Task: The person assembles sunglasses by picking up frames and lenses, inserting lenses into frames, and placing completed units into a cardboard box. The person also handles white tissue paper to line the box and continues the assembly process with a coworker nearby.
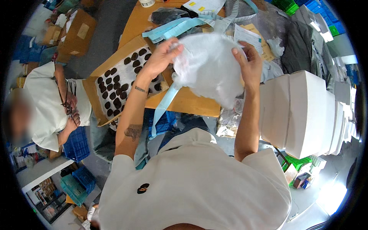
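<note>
From where I stood, the left hand [161, 58] and right hand [250, 66] each pinched an edge of a white film [209, 65], perhaps a plastic bag, above the yellowish table [193, 105].

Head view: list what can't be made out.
- Head view: part of the table, covered by the white plastic.
- Head view: part of the carton's inside, behind the left forearm.
- Head view: rest of the white tub, cut off by the top edge.
- Head view: print on the paper, too small.
</note>
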Action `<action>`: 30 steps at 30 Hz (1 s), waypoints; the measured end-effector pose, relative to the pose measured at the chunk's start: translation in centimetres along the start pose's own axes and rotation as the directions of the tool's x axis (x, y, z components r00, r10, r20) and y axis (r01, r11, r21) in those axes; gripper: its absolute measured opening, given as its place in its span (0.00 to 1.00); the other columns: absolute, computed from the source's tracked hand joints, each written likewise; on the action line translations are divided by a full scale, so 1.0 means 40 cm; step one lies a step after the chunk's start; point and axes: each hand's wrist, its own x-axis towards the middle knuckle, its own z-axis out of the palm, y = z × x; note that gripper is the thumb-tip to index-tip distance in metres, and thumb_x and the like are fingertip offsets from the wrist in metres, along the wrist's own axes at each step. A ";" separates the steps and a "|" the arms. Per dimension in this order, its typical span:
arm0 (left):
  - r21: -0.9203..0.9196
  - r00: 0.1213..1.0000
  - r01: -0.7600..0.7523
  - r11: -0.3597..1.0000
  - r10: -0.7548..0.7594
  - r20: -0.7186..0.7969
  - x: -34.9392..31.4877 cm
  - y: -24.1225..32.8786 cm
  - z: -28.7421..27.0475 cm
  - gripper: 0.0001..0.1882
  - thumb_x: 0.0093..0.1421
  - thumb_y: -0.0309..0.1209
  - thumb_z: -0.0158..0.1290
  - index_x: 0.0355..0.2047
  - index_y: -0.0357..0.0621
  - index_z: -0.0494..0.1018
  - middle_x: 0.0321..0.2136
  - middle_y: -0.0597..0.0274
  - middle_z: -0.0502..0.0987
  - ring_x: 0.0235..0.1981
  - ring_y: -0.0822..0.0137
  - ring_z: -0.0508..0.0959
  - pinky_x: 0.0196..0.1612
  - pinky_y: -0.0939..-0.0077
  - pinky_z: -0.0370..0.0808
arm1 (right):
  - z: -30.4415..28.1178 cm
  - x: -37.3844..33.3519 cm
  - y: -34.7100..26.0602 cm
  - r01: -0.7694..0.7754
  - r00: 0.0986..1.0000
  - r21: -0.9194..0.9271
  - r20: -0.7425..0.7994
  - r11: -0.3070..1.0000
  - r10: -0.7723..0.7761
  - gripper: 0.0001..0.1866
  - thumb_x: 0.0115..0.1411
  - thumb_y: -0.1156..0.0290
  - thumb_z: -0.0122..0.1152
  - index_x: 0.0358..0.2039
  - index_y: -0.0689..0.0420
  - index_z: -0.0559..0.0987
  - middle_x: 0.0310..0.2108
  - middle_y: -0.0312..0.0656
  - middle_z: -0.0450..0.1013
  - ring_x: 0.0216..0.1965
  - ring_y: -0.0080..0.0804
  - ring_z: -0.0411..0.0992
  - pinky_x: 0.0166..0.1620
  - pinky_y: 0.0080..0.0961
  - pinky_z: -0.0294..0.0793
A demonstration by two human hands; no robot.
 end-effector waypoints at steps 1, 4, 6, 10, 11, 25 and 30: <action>-0.126 0.995 -0.090 0.988 0.084 -0.057 -0.001 -0.018 -0.007 0.21 0.63 0.45 0.55 0.48 0.44 0.69 0.30 0.72 0.71 0.32 0.80 0.68 0.35 0.83 0.70 | 0.022 -0.011 0.013 -0.063 0.998 0.045 0.018 0.997 0.063 0.30 0.54 0.63 0.68 0.52 0.68 0.71 0.44 0.49 0.74 0.42 0.32 0.73 0.44 0.28 0.72; -0.250 0.963 -0.216 0.944 0.163 -0.217 0.006 -0.021 -0.001 0.20 0.63 0.44 0.55 0.46 0.44 0.69 0.30 0.72 0.72 0.32 0.80 0.70 0.36 0.83 0.70 | 0.092 -0.031 0.129 -0.248 0.961 0.345 0.207 0.905 0.184 0.46 0.52 0.54 0.69 0.62 0.68 0.58 0.56 0.52 0.65 0.56 0.37 0.64 0.59 0.33 0.62; -0.225 0.959 -0.210 0.951 0.155 -0.239 -0.008 -0.017 -0.020 0.20 0.62 0.43 0.56 0.46 0.42 0.70 0.31 0.70 0.74 0.33 0.80 0.71 0.37 0.84 0.71 | 0.162 -0.046 0.134 -0.464 0.856 0.552 0.481 0.693 0.189 0.43 0.54 0.55 0.68 0.61 0.67 0.60 0.55 0.50 0.67 0.58 0.37 0.63 0.61 0.34 0.58; -0.006 0.950 0.068 0.998 -0.066 -0.306 -0.087 -0.009 -0.153 0.23 0.59 0.40 0.59 0.49 0.36 0.72 0.41 0.62 0.78 0.43 0.73 0.76 0.48 0.79 0.72 | 0.191 -0.009 0.146 -0.305 0.945 0.642 0.111 0.704 0.308 0.25 0.60 0.66 0.62 0.53 0.67 0.69 0.49 0.45 0.72 0.46 0.31 0.71 0.50 0.29 0.70; 0.015 0.882 0.203 0.979 -0.177 -0.437 -0.105 -0.023 -0.242 0.24 0.59 0.39 0.60 0.50 0.35 0.72 0.42 0.59 0.78 0.45 0.70 0.76 0.50 0.76 0.71 | 0.186 0.003 0.129 -0.307 0.942 0.640 0.099 0.704 0.320 0.23 0.61 0.67 0.60 0.52 0.67 0.70 0.47 0.45 0.72 0.44 0.31 0.72 0.48 0.28 0.71; -0.348 0.632 -0.238 0.907 -0.127 -0.765 -0.432 -0.219 -0.249 0.35 0.55 0.14 0.56 0.58 0.49 0.54 0.49 0.43 0.69 0.48 0.61 0.74 0.45 0.72 0.77 | 0.347 0.139 0.138 -0.176 0.976 -0.088 0.111 0.980 0.186 0.22 0.61 0.60 0.59 0.20 0.68 0.74 0.16 0.36 0.67 0.22 0.21 0.63 0.28 0.25 0.64; 0.004 0.618 -0.060 0.998 0.040 -0.785 -0.563 -0.363 -0.433 0.15 0.56 0.15 0.55 0.43 0.42 0.71 0.34 0.66 0.70 0.37 0.75 0.70 0.43 0.85 0.68 | 0.519 0.118 0.156 -0.129 0.964 -0.006 0.235 0.992 0.127 0.20 0.60 0.60 0.62 0.26 0.68 0.75 0.17 0.38 0.68 0.22 0.24 0.64 0.28 0.27 0.65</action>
